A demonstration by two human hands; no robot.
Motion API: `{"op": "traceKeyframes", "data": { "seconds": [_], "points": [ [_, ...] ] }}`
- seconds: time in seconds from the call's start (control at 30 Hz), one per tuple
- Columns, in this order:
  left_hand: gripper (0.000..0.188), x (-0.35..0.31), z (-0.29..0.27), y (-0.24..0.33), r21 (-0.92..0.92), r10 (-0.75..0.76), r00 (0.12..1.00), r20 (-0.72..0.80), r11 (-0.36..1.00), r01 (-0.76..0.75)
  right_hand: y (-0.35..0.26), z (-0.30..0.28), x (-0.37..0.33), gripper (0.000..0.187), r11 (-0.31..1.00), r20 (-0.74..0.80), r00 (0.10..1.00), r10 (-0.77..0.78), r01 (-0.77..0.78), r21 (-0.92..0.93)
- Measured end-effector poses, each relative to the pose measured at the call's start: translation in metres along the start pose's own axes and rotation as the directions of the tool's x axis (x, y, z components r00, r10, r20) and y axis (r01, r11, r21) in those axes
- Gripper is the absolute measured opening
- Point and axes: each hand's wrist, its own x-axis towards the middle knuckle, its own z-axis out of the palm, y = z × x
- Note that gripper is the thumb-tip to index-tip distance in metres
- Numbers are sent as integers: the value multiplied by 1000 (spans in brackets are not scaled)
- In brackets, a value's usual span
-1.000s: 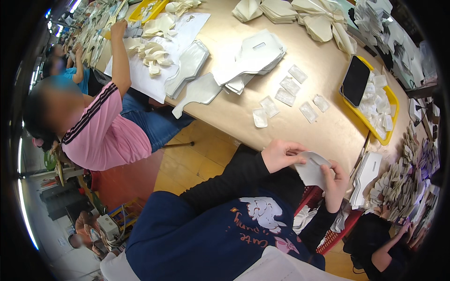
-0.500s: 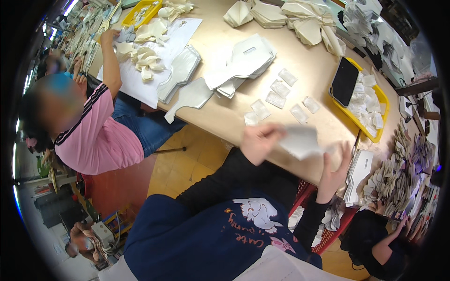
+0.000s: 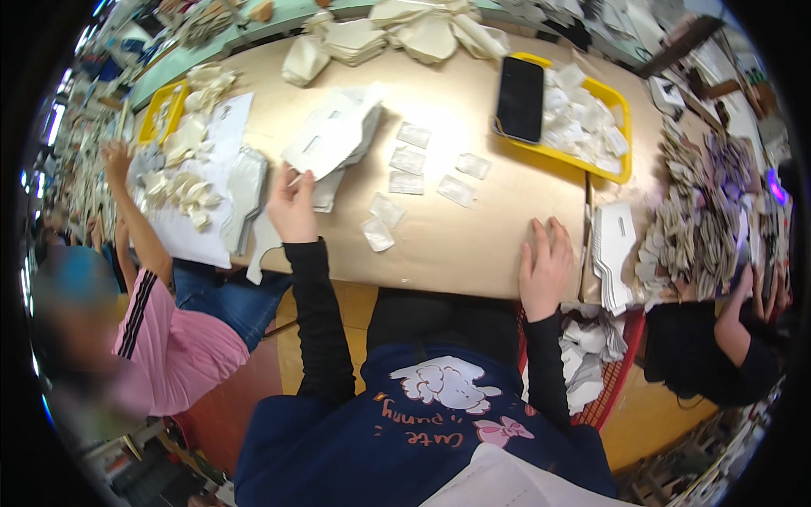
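Observation:
My left hand [image 3: 293,209] has its fingers closed on the near edge of a white paddle-shaped fabric piece [image 3: 325,139], which lies on top of a stack of similar pieces. My right hand [image 3: 547,269] rests on the table near its front edge, fingers stretched out, holding nothing. Between the hands, farther back, lie several small translucent white rectangular pieces [image 3: 407,159]. A single pale paddle-shaped piece [image 3: 266,249] shows partly to the left of my left hand, beside another pale stack [image 3: 245,190].
At the back right, a yellow tray [image 3: 623,139] holds more small white pieces, with a black phone [image 3: 519,100] on its edge. Cream fabric pieces [image 3: 422,29] line the back. A white stack [image 3: 612,253] lies right. A person in pink [image 3: 182,346] works at left.
The view has turned. The pale piece that was between both hands has left them; my left hand is now at the stack, and my right hand has come down onto the table.

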Motion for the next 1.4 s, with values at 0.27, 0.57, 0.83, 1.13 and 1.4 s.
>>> {"op": "traceKeyframes", "data": {
  "seconds": [0.27, 0.57, 0.83, 1.13, 1.4],
  "points": [
    [75, 36, 17, 13, -59, -32, 999, 21, 998, 33, -4, -4, 2, 41, 1000, -29, 1000, 12, -12, -2],
    [59, 25, -18, 91, -317, 370, 874, -315, 827, -465, -2, -3, 1, 42, 1000, -23, 1000, 20, -20, -1],
    [64, 107, 21, 64, 202, 201, 746, 635, 889, -411, -2, -3, 1, 41, 1000, -39, 999, 20, -20, 9],
    [45, 12, 7, 72, 302, 496, 689, 528, 649, -699, 14, -24, 2, 24, 831, -134, 963, 233, -126, 542],
    [22, -84, 25, 50, 98, 337, 588, 735, 805, -584, 115, -54, 32, 43, 899, -331, 842, 426, -434, 54]
  ]
}}
